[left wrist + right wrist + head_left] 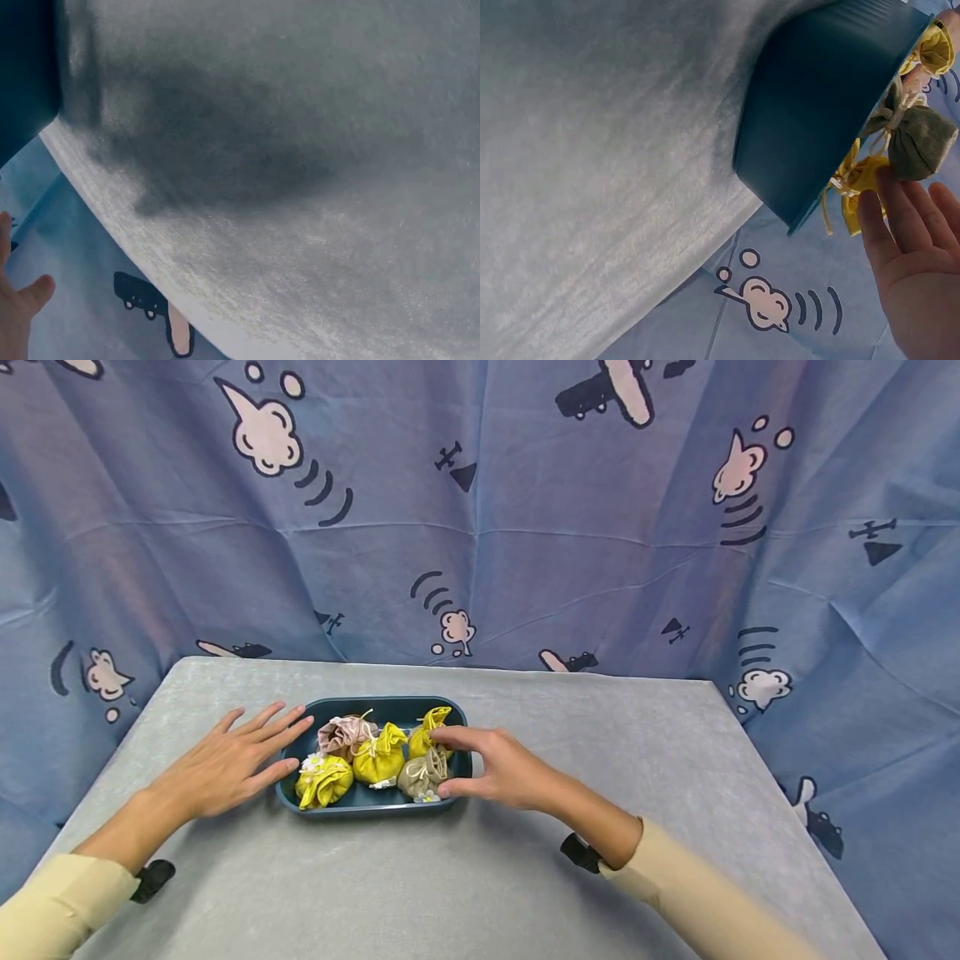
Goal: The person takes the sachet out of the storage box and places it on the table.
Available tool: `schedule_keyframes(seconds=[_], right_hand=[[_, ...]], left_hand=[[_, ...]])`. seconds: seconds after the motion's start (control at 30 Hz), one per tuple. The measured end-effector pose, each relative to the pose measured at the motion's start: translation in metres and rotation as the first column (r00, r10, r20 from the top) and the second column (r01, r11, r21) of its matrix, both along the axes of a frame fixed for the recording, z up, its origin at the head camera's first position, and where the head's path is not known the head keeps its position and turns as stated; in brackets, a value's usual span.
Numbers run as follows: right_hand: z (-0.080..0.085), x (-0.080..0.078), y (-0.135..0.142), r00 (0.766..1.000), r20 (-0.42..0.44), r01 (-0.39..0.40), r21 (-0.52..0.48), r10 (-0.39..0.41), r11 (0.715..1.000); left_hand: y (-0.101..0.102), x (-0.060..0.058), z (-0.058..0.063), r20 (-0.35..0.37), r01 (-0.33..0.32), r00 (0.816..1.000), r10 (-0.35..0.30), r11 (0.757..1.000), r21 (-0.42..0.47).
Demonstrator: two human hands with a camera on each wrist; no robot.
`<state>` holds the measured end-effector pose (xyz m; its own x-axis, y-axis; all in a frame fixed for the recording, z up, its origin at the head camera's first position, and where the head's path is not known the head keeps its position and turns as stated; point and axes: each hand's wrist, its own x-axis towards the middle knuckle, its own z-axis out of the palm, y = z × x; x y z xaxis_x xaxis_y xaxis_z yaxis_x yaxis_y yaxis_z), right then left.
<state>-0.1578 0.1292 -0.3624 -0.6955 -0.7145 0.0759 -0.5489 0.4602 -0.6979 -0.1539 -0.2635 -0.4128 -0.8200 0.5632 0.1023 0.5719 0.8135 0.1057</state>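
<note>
A dark teal tray [360, 811] holds several small drawstring pouches. Inside are a pink pouch [341, 737] at back left, a yellow pouch [325, 783] at front left, another yellow pouch [378, 757] in the middle, a third yellow pouch [423, 739] at back right and an olive pouch [422, 774] at front right. My left hand [236, 760] spreads its straight fingers at the tray's left end. The right hand [502, 768] reaches over the right end, thumb beside the olive pouch and fingertips at the back-right yellow one. In the right wrist view, its fingers look extended.
The tray stands on a grey cloth-covered table [600, 760], left of its middle. Behind the table hangs a blue curtain [525, 585] with printed planes and clouds. Black straps [581, 853] sit on both wrists.
</note>
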Motion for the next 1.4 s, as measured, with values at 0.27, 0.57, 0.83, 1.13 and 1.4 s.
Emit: schedule_keyframes(seconds=[0.27,0.57,0.83,1.13,1.4], right_hand=[[-0.011,-0.003,-0.007,1.0,0.023,-0.007,-0.078,0.008,0.997],[-0.014,-0.002,-0.015,0.999,0.05,-0.012,-0.152,0.02,0.988],[-0.013,-0.002,-0.02,1.0,0.01,-0.021,-0.046,0.021,0.999],[-0.014,-0.003,-0.026,1.0,0.004,-0.015,-0.023,0.015,1.0],[-0.017,-0.004,-0.027,1.0,-0.004,-0.026,-0.037,0.026,0.999]], left_hand=[[-0.002,0.0,-0.003,0.017,-0.009,1.0,0.009,1.0,0.027],[-0.003,0.001,-0.004,0.002,0.001,1.0,-0.001,0.999,0.038],[-0.003,0.001,-0.005,0.014,-0.008,1.0,0.008,0.999,0.034],[-0.003,0.001,-0.005,0.015,-0.009,1.0,0.008,0.999,0.04],[-0.002,0.0,-0.004,0.023,-0.014,1.0,0.013,0.999,0.033]])
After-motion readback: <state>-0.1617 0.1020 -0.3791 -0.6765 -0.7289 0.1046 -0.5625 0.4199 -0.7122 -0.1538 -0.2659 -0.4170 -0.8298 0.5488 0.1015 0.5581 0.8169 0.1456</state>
